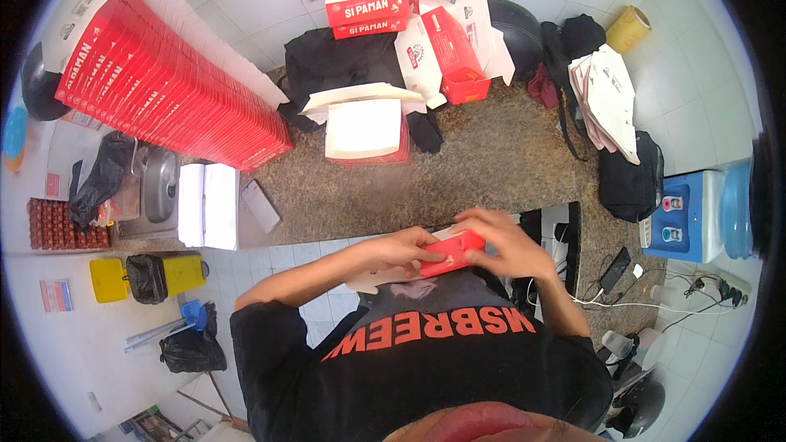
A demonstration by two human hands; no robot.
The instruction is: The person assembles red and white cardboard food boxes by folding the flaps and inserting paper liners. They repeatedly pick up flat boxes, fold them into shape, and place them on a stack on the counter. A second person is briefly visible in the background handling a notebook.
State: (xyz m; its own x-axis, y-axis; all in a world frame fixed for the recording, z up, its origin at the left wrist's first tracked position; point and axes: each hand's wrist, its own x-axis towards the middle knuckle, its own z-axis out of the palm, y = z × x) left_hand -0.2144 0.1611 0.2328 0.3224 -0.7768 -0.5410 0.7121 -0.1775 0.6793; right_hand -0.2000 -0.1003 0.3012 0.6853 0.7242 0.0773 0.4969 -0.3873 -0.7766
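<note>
A red and white cardboard box (pixel 449 255), partly folded, is held close against my body at the counter's near edge. My left hand (pixel 403 250) grips its left side, with fingers bent over the red panel. At the other end my right hand (pixel 509 245) closes around the box, thumb near the red face. White flaps stick out beneath my left hand, and the underside is hidden. Beyond my hands, on the stone counter (pixel 458 168), rests a red box with a raised white flap (pixel 363 127).
A tall leaning stack of red boxes (pixel 168 86) fills the back left. More red boxes (pixel 368 12) sit at the back on black cloth (pixel 340 61). A phone (pixel 260 206) lies by white papers (pixel 209 206). White cardboard sheets (pixel 604 102) and a blue water dispenser (pixel 684 217) are right.
</note>
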